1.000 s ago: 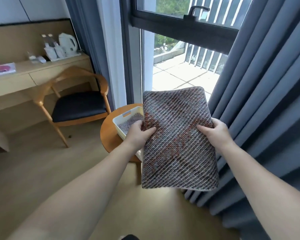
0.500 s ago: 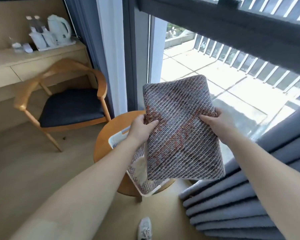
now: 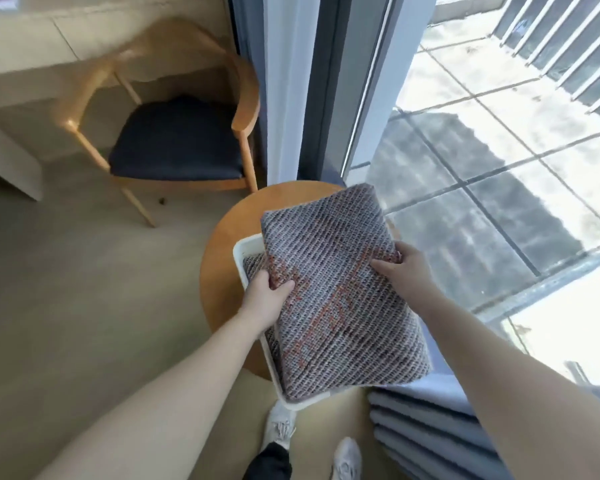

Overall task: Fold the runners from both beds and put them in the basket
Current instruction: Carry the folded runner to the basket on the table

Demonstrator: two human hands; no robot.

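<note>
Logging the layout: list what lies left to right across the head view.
wooden chair → left hand → folded runner → right hand → balcony tiles

The round wooden table (image 3: 222,289) stands on the pale floor (image 3: 101,289); a white basket (image 3: 239,247) sits directly on it.

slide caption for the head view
Left hand and right hand hold a folded runner over the white basket on a round table.
</note>
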